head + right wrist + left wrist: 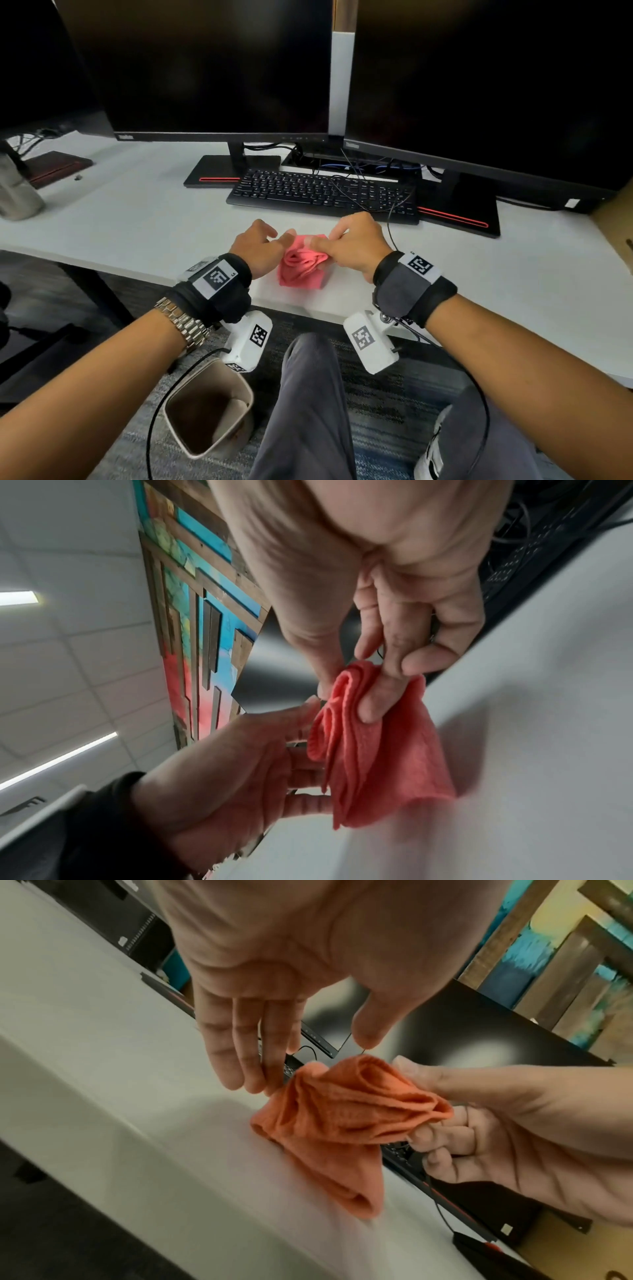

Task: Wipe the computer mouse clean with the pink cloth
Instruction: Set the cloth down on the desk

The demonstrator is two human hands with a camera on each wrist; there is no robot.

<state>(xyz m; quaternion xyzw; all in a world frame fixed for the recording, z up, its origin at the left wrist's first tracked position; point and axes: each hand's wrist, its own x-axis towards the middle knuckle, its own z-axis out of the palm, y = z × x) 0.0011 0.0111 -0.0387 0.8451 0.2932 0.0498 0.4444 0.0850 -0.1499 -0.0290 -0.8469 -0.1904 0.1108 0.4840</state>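
The pink cloth [301,265] is bunched in folds just above the white desk [137,222], near its front edge. My right hand [352,243] pinches the cloth's upper folds [377,764] between thumb and fingers [373,704]. My left hand [260,243] is beside it on the left, fingers [236,1053] straight and their tips touching the cloth's edge [349,1110]. No computer mouse shows in any view. A thin black cable [390,222] runs from the keyboard area down behind my right hand.
A black keyboard [322,192] lies just beyond my hands, with two dark monitors [212,68] behind it on stands. A metal tumbler [17,192] stands far left. A beige bin [209,411] sits on the floor under the desk edge, by my knees.
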